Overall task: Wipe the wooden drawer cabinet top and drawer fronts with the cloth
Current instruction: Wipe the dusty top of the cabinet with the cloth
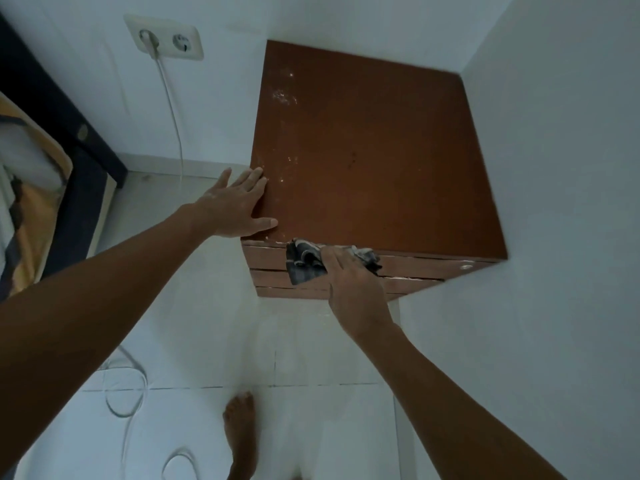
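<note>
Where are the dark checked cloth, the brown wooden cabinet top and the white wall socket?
dark checked cloth (pixel 304 263), head view, hanging fold left of the hand
brown wooden cabinet top (pixel 374 161), head view, bare middle
white wall socket (pixel 180 41), head view, right outlet

A home bedroom. A bed (pixel 38 188) stands beside a wooden drawer cabinet (pixel 374 161) in a white corner. A wall socket (pixel 164 38) feeds a cable.
</note>
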